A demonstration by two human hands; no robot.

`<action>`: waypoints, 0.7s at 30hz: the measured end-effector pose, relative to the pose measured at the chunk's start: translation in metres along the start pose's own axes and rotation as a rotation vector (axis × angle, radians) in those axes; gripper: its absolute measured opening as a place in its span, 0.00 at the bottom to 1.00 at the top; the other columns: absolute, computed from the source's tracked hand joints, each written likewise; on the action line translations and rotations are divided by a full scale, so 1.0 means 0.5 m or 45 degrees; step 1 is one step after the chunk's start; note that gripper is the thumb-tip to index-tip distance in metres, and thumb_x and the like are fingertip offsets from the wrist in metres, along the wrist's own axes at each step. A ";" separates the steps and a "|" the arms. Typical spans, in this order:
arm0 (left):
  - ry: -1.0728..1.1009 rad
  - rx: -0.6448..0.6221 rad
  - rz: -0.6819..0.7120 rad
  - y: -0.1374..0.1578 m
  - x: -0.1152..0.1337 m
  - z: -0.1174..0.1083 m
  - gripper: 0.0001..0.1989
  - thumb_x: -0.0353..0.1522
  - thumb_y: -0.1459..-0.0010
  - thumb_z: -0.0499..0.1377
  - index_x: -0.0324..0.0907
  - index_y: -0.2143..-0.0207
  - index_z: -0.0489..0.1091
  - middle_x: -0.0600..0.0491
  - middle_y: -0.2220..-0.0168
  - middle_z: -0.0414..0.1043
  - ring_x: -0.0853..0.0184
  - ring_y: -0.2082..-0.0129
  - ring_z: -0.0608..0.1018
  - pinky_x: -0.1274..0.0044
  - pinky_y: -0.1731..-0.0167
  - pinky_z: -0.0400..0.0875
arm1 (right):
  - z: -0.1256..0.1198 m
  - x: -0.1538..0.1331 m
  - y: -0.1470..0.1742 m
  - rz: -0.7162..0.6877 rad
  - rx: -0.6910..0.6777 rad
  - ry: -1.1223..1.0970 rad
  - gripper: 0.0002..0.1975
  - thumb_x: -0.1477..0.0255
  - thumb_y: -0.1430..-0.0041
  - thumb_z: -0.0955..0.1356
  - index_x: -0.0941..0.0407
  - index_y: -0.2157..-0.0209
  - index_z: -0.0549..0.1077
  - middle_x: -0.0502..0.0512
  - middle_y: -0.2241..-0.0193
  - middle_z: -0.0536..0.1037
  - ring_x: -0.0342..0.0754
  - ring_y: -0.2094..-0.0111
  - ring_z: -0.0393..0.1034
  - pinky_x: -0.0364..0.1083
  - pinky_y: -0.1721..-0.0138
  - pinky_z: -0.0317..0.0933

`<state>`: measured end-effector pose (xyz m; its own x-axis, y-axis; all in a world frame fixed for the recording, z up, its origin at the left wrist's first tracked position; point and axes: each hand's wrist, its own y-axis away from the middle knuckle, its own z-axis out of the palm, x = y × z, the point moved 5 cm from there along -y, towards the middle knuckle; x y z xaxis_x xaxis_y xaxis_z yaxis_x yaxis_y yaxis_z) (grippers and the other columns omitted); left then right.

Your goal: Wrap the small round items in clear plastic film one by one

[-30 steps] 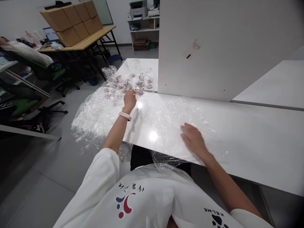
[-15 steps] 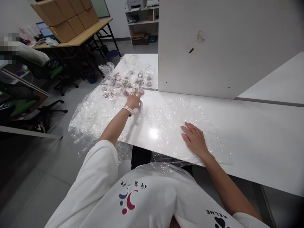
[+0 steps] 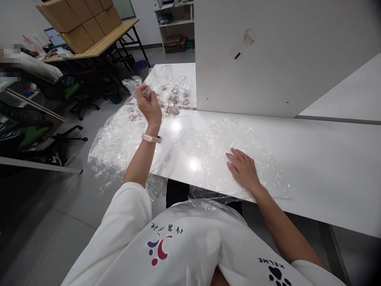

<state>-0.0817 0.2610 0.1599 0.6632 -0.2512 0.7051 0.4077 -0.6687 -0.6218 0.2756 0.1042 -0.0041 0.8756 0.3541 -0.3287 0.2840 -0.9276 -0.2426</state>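
Note:
My left hand [image 3: 150, 109], with a pink band on its wrist, is raised above the far left part of the white table [image 3: 321, 171]. Its fingers are closed on a small, pale, plastic-wrapped piece [image 3: 147, 92], mostly covered by the hand. Beyond and beside it lie several small pink and brownish wrapped pieces [image 3: 175, 110] among crinkled clear plastic. My right hand [image 3: 244, 169] rests palm down, fingers spread, on a clear plastic sheet [image 3: 208, 147] spread over the table in front of me.
A heap of clear plastic film [image 3: 110, 139] hangs over the table's left edge. A tall white panel [image 3: 268, 71] stands upright on the table's far side. Cardboard boxes [image 3: 86, 24] sit on a wooden desk at the back left, near an office chair [image 3: 71, 95].
My left hand has lifted from among the wrapped pieces and moved up and left, with a small pale piece now in its fingers. My right hand stays on the plastic sheet.

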 end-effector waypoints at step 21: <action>-0.103 -1.585 0.823 0.544 0.078 -0.124 0.36 0.21 0.41 0.53 0.51 0.32 0.52 0.50 0.27 0.36 0.54 0.28 0.42 0.51 0.32 0.45 | -0.093 -0.061 0.208 -0.390 -0.095 -0.160 0.33 0.55 0.38 0.67 0.49 0.34 0.59 0.58 0.33 0.59 0.60 0.34 0.53 0.62 0.37 0.52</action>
<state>0.0162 0.0260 0.0390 0.5687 -0.7364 0.3664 -0.7665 -0.6361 -0.0887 0.2964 -0.0086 0.0232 0.6911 0.6254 -0.3622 0.5586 -0.7803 -0.2813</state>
